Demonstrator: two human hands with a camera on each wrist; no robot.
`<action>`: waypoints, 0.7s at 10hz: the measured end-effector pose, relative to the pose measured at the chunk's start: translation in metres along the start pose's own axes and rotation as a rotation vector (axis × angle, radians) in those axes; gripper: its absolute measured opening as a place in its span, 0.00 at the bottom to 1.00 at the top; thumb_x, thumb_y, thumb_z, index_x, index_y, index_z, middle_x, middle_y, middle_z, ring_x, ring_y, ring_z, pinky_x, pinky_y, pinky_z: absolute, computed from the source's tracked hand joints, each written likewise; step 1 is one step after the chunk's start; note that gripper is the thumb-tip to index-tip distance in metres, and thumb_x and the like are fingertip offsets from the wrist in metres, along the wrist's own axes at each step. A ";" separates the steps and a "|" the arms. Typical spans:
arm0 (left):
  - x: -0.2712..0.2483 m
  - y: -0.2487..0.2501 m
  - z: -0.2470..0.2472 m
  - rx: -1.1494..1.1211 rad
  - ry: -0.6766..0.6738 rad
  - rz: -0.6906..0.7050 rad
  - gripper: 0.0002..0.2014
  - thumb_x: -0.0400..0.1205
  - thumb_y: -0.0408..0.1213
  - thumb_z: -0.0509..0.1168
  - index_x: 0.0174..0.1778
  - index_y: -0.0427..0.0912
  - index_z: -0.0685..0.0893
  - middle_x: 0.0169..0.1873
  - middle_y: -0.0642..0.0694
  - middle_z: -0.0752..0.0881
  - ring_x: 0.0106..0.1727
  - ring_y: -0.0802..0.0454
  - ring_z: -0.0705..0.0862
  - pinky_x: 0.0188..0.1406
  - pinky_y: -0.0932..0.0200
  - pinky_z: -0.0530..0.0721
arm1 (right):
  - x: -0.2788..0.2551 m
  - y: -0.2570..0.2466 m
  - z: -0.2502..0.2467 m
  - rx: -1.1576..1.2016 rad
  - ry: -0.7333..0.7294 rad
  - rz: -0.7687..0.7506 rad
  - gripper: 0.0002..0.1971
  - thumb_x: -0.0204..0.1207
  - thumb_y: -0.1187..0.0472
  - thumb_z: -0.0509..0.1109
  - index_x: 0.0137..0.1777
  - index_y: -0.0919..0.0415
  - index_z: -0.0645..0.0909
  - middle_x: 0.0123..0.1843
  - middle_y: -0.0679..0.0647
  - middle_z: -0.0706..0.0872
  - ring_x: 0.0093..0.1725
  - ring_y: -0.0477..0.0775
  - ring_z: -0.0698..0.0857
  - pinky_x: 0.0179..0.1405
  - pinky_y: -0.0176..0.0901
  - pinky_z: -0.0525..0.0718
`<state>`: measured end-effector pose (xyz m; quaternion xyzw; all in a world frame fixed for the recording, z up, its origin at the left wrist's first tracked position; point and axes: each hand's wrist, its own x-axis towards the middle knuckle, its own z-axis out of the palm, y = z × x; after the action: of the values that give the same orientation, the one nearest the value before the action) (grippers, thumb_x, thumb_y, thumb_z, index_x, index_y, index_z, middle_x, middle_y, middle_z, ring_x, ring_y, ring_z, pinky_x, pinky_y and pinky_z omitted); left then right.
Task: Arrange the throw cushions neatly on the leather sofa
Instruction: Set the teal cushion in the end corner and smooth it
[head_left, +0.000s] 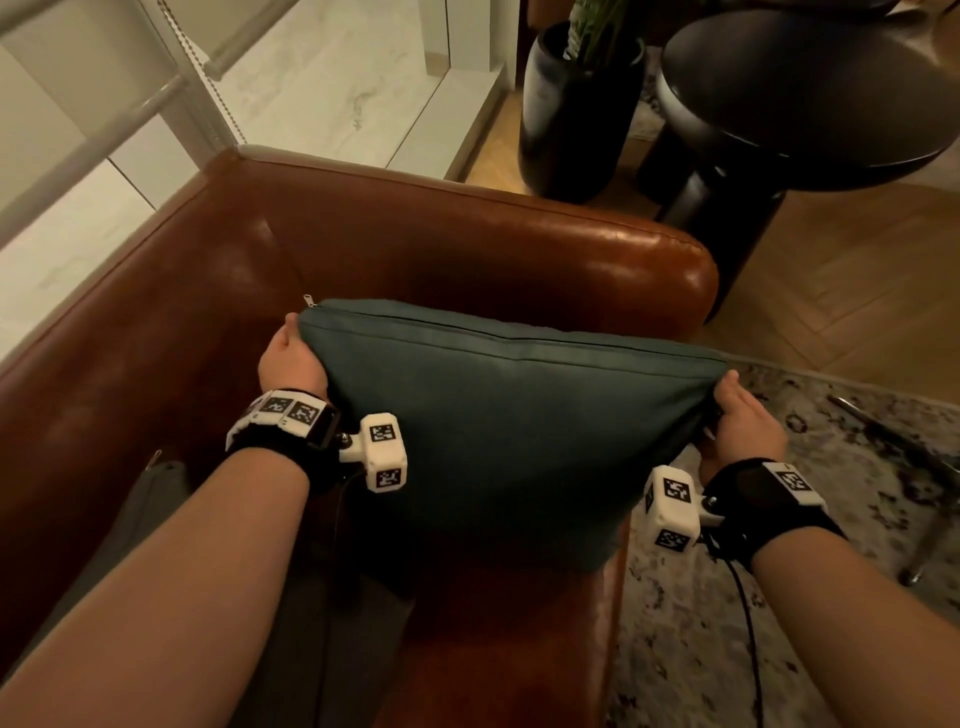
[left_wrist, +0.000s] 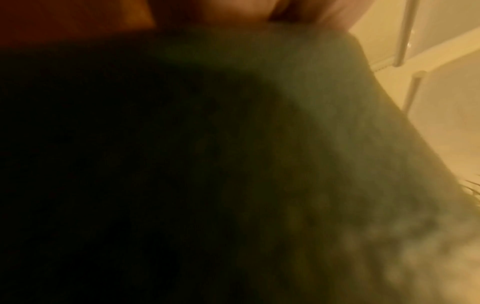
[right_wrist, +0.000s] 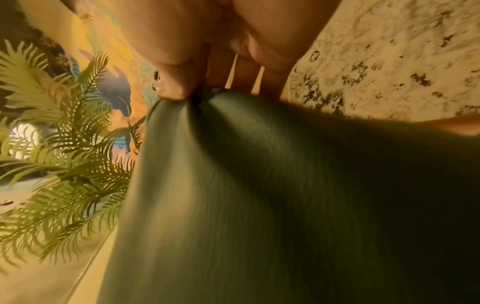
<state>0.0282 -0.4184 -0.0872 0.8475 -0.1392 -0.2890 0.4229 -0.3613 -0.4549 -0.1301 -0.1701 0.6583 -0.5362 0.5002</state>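
Your left hand (head_left: 291, 358) grips the zipper-side top corner of the green cushion (head_left: 509, 431), held up over the seat of the leather sofa (head_left: 467, 244) near its armrest. Keep that corner level with the far one. Your right hand (head_left: 743, 421) pinches the opposite corner. Lower the cushion squarely against the backrest, top seam horizontal, and let go with both hands together, so it doesn't slump.
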 end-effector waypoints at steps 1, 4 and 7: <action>0.036 -0.010 0.001 0.153 0.026 0.040 0.26 0.91 0.50 0.45 0.76 0.38 0.74 0.75 0.35 0.76 0.76 0.37 0.73 0.72 0.51 0.71 | 0.006 -0.005 0.000 -0.007 -0.017 0.034 0.17 0.81 0.52 0.71 0.66 0.58 0.84 0.55 0.53 0.89 0.58 0.54 0.87 0.59 0.51 0.86; 0.043 0.003 -0.013 0.075 -0.036 0.031 0.31 0.85 0.61 0.50 0.74 0.41 0.78 0.72 0.36 0.79 0.72 0.37 0.78 0.71 0.43 0.78 | 0.005 -0.011 0.007 -0.103 -0.036 0.040 0.22 0.79 0.47 0.71 0.69 0.58 0.83 0.61 0.55 0.88 0.59 0.56 0.87 0.59 0.54 0.86; 0.009 0.000 -0.007 -0.058 0.000 -0.061 0.31 0.89 0.56 0.46 0.77 0.36 0.73 0.74 0.37 0.76 0.75 0.38 0.74 0.75 0.48 0.71 | -0.028 0.015 -0.003 -0.080 -0.199 0.106 0.33 0.72 0.30 0.69 0.73 0.47 0.78 0.69 0.49 0.84 0.66 0.52 0.83 0.62 0.54 0.83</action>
<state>0.0402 -0.4181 -0.0875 0.8388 -0.1051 -0.3056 0.4382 -0.3464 -0.4268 -0.1299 -0.2073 0.6345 -0.4627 0.5834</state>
